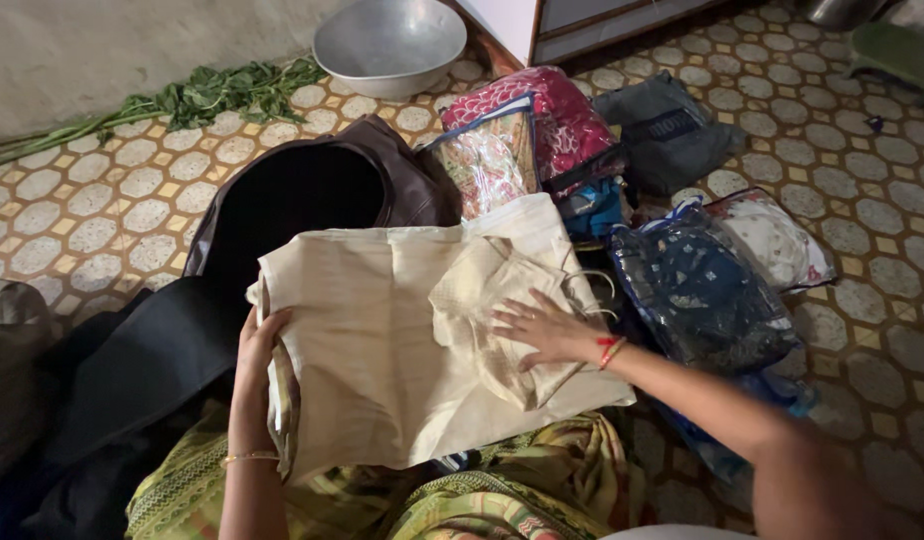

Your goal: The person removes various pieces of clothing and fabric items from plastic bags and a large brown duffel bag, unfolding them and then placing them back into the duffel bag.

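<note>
Both hands meet the cream folded cloth [382, 330]: your left hand [257, 350] grips its left edge, your right hand [542, 328] lies open, flat on top, its long axis running left to right between them

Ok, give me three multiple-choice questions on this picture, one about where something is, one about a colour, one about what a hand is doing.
1. Where is the metal bowl?
A. on the person's lap
B. on the tiled floor near the wall
C. inside the dark bag

2. What colour is the folded cloth being handled?
A. cream
B. bright blue
C. red

3. What is the right hand doing?
A. lifting a clear packet
B. hanging in the air
C. lying flat on the cloth

Answers: 1 B, the bowl sits on the tiles beside the leafy stems. 2 A, the cloth is pale cream. 3 C, its fingers are spread on top, while the left hand grips the cloth's edge.
</note>
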